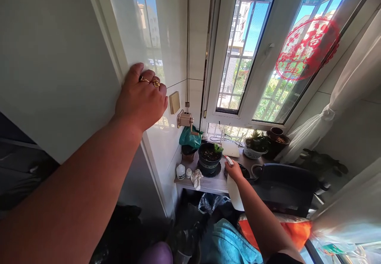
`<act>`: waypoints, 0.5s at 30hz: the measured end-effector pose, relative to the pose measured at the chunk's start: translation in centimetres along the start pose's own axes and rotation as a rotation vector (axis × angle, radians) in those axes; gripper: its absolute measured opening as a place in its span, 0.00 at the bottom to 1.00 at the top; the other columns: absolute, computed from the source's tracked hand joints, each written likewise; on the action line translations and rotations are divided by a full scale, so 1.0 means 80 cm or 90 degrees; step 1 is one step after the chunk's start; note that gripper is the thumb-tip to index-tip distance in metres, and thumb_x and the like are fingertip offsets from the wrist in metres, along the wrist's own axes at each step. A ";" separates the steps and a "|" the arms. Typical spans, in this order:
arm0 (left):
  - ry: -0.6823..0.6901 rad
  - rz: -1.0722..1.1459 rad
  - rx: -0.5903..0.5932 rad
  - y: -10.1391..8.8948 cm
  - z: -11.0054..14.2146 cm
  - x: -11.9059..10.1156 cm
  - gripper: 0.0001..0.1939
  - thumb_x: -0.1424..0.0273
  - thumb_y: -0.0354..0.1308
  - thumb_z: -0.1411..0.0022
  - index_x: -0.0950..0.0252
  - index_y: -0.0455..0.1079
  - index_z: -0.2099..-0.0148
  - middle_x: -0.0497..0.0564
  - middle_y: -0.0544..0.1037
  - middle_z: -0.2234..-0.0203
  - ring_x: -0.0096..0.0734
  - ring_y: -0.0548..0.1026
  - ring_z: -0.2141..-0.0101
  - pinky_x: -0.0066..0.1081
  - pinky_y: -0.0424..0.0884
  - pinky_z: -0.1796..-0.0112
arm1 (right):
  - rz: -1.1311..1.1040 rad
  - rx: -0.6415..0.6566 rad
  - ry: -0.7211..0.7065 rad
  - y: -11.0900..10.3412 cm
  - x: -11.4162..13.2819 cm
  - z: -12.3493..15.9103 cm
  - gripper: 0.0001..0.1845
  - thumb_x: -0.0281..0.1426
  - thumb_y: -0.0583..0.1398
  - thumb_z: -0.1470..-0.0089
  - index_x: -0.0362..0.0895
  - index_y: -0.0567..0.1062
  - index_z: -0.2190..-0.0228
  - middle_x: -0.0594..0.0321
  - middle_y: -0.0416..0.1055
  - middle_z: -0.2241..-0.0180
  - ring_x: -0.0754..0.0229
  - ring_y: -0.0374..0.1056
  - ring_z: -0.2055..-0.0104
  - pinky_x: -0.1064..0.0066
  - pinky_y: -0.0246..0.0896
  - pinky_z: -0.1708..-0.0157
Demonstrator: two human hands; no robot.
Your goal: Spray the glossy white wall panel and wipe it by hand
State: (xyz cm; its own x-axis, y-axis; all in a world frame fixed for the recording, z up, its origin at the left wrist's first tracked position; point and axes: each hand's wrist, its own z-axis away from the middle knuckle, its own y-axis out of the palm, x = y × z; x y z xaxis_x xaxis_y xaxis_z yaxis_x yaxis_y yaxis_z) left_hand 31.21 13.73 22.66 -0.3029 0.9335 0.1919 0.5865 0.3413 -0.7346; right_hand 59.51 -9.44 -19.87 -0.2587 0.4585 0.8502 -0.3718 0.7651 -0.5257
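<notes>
My left hand [141, 95], with rings on two fingers, is braced at the white wall edge [114, 45], its fingers bent over onto the glossy tiles. Lower down, my right hand [235, 171] is closed round the neck of a white spray bottle [234, 194]. The bottle's red-and-white nozzle [228, 160] points toward a dark plant pot [209, 164] holding soil and a small green plant [218, 149]. A small gap separates nozzle and plant. Part of the bottle is hidden behind my hand and forearm.
On the shelf [214, 184] stand white bottles [180, 171], a crumpled cloth [196, 178], a white router [230, 149] and another potted plant [255, 148]. A black chair [285, 186] stands at right. A crank handle [186, 119] sticks out from the wall.
</notes>
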 end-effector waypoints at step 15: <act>0.000 -0.176 0.054 -0.009 -0.002 -0.008 0.44 0.57 0.20 0.27 0.76 0.75 0.45 0.70 0.75 0.52 0.53 0.63 0.35 0.52 0.39 0.27 | -0.090 0.004 -0.005 0.002 0.012 0.013 0.16 0.47 0.58 0.46 0.48 0.69 0.73 0.63 0.70 0.77 0.56 0.67 0.79 0.68 0.61 0.77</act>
State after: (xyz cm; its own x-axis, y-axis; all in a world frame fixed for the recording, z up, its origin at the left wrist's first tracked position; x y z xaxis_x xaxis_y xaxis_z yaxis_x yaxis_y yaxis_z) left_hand 31.12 12.87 23.16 -0.4425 0.8063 0.3925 0.4169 0.5724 -0.7061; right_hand 58.27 -9.33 -19.13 -0.2098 0.3432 0.9155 -0.4106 0.8189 -0.4011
